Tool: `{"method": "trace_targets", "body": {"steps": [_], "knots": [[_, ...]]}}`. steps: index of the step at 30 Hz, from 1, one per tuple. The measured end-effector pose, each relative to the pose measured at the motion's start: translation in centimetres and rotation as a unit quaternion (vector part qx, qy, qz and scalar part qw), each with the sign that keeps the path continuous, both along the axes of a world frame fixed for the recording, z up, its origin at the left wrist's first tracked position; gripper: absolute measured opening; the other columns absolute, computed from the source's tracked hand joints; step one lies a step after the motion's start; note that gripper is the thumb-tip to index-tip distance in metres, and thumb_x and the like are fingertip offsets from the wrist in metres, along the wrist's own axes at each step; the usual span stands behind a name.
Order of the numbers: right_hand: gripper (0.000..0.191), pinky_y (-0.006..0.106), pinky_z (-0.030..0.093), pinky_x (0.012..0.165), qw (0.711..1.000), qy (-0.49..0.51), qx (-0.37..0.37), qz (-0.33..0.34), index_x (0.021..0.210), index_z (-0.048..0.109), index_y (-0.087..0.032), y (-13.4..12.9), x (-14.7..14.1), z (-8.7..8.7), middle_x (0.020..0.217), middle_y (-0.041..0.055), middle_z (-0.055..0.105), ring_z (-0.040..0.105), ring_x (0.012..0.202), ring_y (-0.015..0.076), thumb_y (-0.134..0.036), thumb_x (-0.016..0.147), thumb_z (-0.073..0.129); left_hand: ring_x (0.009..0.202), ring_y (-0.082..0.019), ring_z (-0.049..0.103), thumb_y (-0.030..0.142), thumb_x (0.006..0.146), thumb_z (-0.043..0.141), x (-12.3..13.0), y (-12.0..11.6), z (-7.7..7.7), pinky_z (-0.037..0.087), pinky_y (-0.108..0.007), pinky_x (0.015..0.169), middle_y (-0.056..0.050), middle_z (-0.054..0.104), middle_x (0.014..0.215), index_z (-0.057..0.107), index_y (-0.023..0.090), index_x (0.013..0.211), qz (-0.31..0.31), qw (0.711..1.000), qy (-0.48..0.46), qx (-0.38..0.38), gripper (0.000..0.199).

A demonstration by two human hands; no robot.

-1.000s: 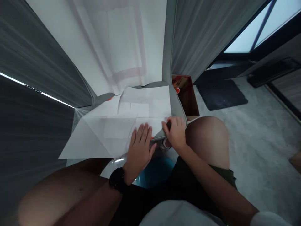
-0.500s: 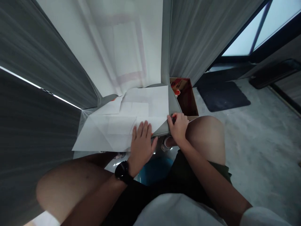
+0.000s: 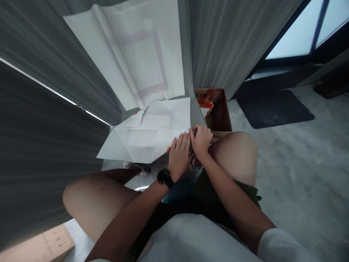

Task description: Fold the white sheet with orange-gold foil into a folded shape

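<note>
A folded white paper sheet (image 3: 136, 142) lies over a grey seat-like surface (image 3: 196, 109) in front of my knees. My left hand (image 3: 180, 152), with a black watch on its wrist, rests on the sheet's near right edge, its fingers stretched out side by side. Just right of it, my right hand (image 3: 201, 142) is curled at the seat's front right corner. Something small and dark shows between its thumb and fingers, too hidden to name. A bit of orange (image 3: 169, 148) peeks out beside my left fingers. The two hands nearly touch.
Behind, another large white sheet (image 3: 147, 54) with a faint pinkish rectangle leans upright. An open cardboard box (image 3: 222, 116) with red-and-white contents stands at right. A dark mat (image 3: 275, 109) lies on the floor. Grey curtains (image 3: 226, 40) hang around; another carton (image 3: 40, 245) sits lower left.
My left hand has slid right along the paper's near edge to beside my right hand. The near part of the sheet now folds back at the right. The view has shifted somewhat.
</note>
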State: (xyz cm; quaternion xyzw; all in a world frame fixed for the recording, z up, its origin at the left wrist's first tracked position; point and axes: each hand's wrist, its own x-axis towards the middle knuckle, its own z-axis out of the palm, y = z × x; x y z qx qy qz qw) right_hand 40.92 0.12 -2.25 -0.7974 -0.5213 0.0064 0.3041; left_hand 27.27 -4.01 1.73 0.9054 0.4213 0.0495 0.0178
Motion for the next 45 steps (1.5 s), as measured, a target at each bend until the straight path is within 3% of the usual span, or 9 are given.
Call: {"method": "trace_targets", "body": {"steps": [7,14,18,20,23,27,28,30,45], "knots": [[0.028,0.041,0.036,0.088,1.0,0.008,0.004,0.006,0.107,0.066,-0.017,0.0,0.0,0.2,0.108,0.0167,0.065,0.051,0.103,0.0318,-0.04,0.106,0.05,0.165,-0.029,0.021,0.018,0.097,0.047,-5.2,-1.4,-0.9,0.026,-0.053,0.134,-0.018,0.025,0.176,0.027,0.003,0.167,-0.009,0.999,0.044,0.017,0.074],[0.025,0.042,0.036,0.089,1.0,0.006,-0.016,0.0,0.107,0.066,-0.017,0.1,-0.1,0.4,0.11,0.0162,0.064,0.05,0.104,0.0322,-0.039,0.105,0.052,0.16,-0.027,0.035,0.007,0.099,0.038,-12.4,-3.7,-1.2,0.029,-0.054,0.133,-0.015,0.037,0.171,0.033,0.008,0.167,-0.01,0.998,0.052,0.04,0.068],[0.026,0.042,0.035,0.09,1.0,0.009,-0.023,-0.001,0.109,0.065,-0.017,0.1,0.0,0.4,0.112,0.0167,0.064,0.05,0.105,0.0324,-0.039,0.105,0.052,0.151,-0.028,0.05,0.012,0.104,0.041,-16.0,-7.3,-0.8,0.04,-0.052,0.128,-0.015,0.056,0.158,0.051,0.011,0.156,0.022,0.999,-0.049,-0.006,0.053],[0.027,0.042,0.035,0.089,1.0,0.007,-0.024,0.0,0.11,0.065,-0.017,0.1,0.0,0.4,0.112,0.0168,0.064,0.05,0.105,0.0321,-0.039,0.105,0.052,0.141,-0.028,0.061,0.021,0.106,0.046,-16.3,-9.3,-0.9,0.051,-0.049,0.12,-0.015,0.065,0.149,0.061,0.015,0.145,0.106,0.981,-0.148,-0.075,0.043],[0.027,0.041,0.036,0.088,1.0,-0.008,-0.013,-0.001,0.108,0.065,-0.017,0.0,0.1,0.1,0.111,0.0163,0.064,0.051,0.103,0.0314,-0.04,0.105,0.052,0.111,-0.027,0.077,0.034,0.103,0.057,-14.2,-10.8,-1.6,0.065,-0.042,0.095,-0.013,0.077,0.125,0.071,0.018,0.123,0.285,0.847,-0.355,-0.276,0.029],[0.025,0.04,0.035,0.087,0.998,-0.054,0.008,0.012,0.105,0.065,-0.016,-0.1,0.3,-0.2,0.106,0.0148,0.066,0.052,0.101,0.0306,-0.037,0.105,0.052,0.101,-0.024,0.079,0.04,0.098,0.07,-9.8,-7.9,-2.0,0.064,-0.034,0.087,-0.015,0.076,0.127,0.07,0.016,0.118,0.412,0.482,-0.635,-0.441,0.032],[0.024,0.04,0.034,0.087,0.997,-0.071,0.01,0.026,0.104,0.066,-0.017,-0.1,0.3,-0.2,0.104,0.0141,0.066,0.052,0.1,0.0301,-0.036,0.106,0.052,0.101,-0.023,0.078,0.039,0.097,0.073,-9.1,-6.7,-1.9,0.063,-0.032,0.087,-0.015,0.076,0.127,0.07,0.016,0.116,0.426,0.409,-0.682,-0.432,0.03],[0.023,0.039,0.033,0.085,0.992,-0.109,0.011,0.065,0.1,0.066,-0.017,0.0,0.4,-0.2,0.1,0.0124,0.068,0.053,0.098,0.0289,-0.033,0.107,0.05,0.099,-0.022,0.078,0.034,0.099,0.072,-8.8,-4.4,-1.3,0.062,-0.03,0.087,-0.014,0.078,0.119,0.071,0.015,0.113,0.441,0.321,-0.726,-0.418,0.024],[0.024,0.037,0.03,0.078,0.944,-0.213,0.041,0.247,0.092,0.066,-0.019,-1.6,-5.5,0.5,0.083,0.0078,0.069,0.054,0.086,0.0244,-0.027,0.109,0.051,0.085,-0.02,0.081,0.02,0.106,0.058,-9.1,-1.7,-0.3,0.062,-0.037,0.1,-0.016,0.081,0.092,0.071,0.007,0.106,0.441,0.252,-0.737,-0.446,0.017]]}}
